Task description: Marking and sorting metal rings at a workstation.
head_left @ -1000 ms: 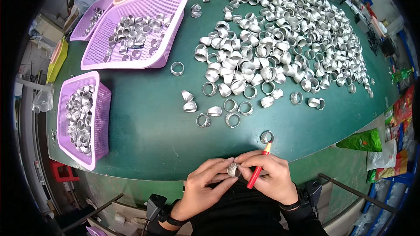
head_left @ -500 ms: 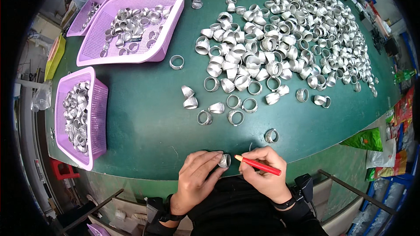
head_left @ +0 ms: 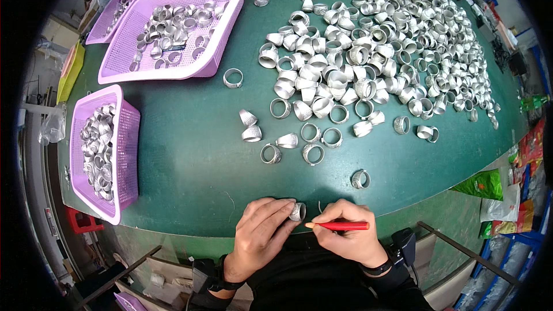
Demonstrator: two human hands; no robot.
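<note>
A short, tapered silver metal ring sits at the fingertips of the left hand, by the near edge of the worktop; its open mouth faces right and its outer band looks patterned. The left hand pinches it between thumb and bent fingers. The right hand pinches a slim, smooth red pen, lying nearly level, its pale conical tip just beside the ring; whether they touch is hard to tell.

The worktop is flat, smooth green with a dull sheen. Beyond the right hand stands a lone ring with a textured outer face. Farther off, loose rings lie scattered before a broad heap of similar pieces, tumbled at all angles, shiny inside.

To the left, a small basket and a large basket, both lilac, lattice-walled plastic with rounded corners, hold more metal pieces.
</note>
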